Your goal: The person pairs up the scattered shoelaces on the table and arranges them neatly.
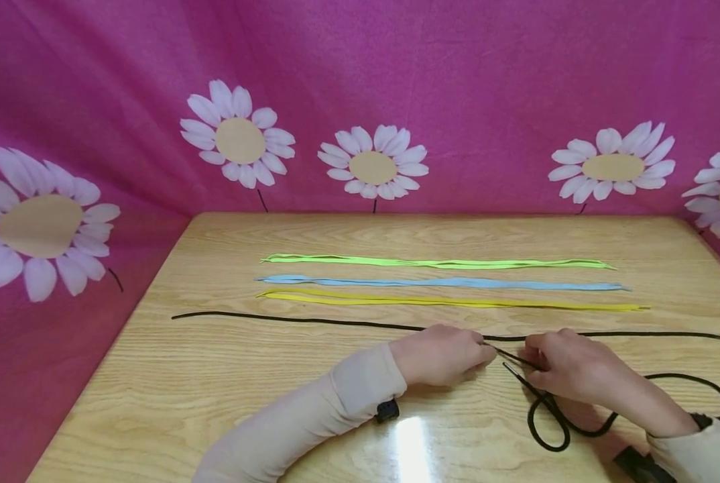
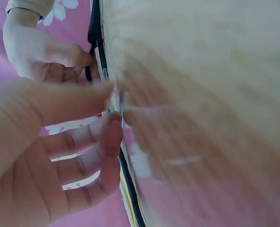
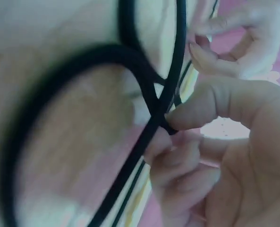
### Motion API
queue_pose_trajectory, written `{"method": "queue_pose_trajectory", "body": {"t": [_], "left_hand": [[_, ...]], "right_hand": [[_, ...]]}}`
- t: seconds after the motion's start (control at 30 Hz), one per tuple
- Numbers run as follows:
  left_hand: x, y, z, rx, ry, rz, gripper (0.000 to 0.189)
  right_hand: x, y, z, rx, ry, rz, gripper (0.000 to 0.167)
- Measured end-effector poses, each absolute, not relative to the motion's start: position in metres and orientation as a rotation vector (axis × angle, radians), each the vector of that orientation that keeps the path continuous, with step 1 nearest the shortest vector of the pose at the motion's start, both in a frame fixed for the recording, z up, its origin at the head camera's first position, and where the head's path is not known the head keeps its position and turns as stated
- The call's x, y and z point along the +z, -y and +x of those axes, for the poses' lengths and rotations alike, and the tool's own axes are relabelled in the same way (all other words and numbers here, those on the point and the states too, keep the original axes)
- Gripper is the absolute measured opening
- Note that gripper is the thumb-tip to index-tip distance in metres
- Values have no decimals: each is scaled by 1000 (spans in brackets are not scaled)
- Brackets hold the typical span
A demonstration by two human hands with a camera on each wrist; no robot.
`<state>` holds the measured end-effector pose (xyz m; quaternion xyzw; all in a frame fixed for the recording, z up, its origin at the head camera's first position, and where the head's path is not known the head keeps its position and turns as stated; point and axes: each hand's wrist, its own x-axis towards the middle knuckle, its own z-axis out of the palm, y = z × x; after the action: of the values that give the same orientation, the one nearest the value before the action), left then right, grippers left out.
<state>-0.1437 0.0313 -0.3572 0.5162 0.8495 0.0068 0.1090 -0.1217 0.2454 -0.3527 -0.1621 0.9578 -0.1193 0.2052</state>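
Observation:
In the head view a black shoelace (image 1: 312, 320) stretches nearly straight across the wooden table, passing just beyond both hands. My left hand (image 1: 444, 355) pinches a second black lace between thumb and index fingertips, low over the tabletop. A short stretch of that second lace (image 1: 513, 357) runs from there to my right hand (image 1: 577, 369). The right wrist view shows the right thumb and index finger pinching the black lace (image 3: 149, 127) where strands cross. Its slack lies in loops beside and below the right hand, with one tipped end near the fingers.
Behind the black lace lie a yellow lace (image 1: 456, 302), a light blue lace (image 1: 456, 282) and a neon green lace (image 1: 456, 263), roughly parallel. A pink cloth (image 1: 456, 80) printed with daisies hangs around the wooden table (image 1: 185, 376).

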Motion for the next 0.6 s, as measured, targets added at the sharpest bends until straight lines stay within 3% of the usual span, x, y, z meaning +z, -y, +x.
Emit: {"method": "queue_pose_trajectory", "body": {"t": [0.17, 0.6], "left_hand": [[-357, -35, -139, 38, -2441, 1488, 25], [-357, -39, -137, 7, -2404, 1541, 15]], "right_hand": [[-349, -251, -123, -313, -2611, -499, 14], [-351, -258, -131, -373, -2601, -463, 10]]}}
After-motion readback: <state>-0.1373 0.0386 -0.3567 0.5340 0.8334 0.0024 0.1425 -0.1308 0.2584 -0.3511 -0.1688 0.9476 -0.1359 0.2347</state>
